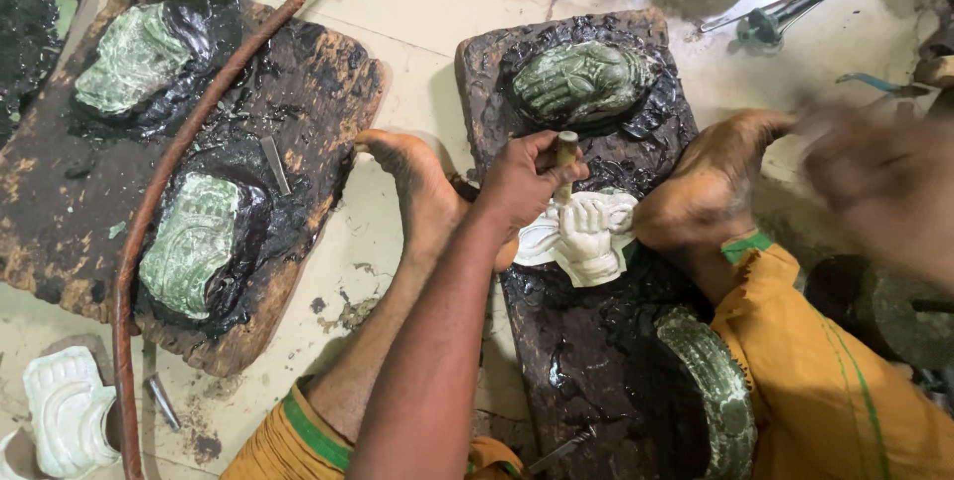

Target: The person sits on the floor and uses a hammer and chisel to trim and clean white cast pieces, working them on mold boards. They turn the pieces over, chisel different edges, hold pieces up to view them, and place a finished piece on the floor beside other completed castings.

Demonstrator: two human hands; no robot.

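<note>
My left hand [522, 177] grips a punch [566, 157] upright on the white relief [586, 232]; right hand [884, 182] blurred, grip unclear; the green reliefs [581, 80] beyond look finished.

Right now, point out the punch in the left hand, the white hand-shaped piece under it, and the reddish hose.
punch [566, 157], head view, upper shaft
white hand-shaped piece [588, 237], head view, middle
reddish hose [159, 187], head view, mid-length

The left hand [522, 182] gripped a punch [565, 164] upright on the white relief [581, 235], which lay on a pitch board [586, 341]. The right hand [884, 187] was blurred, right of the relief.
</note>
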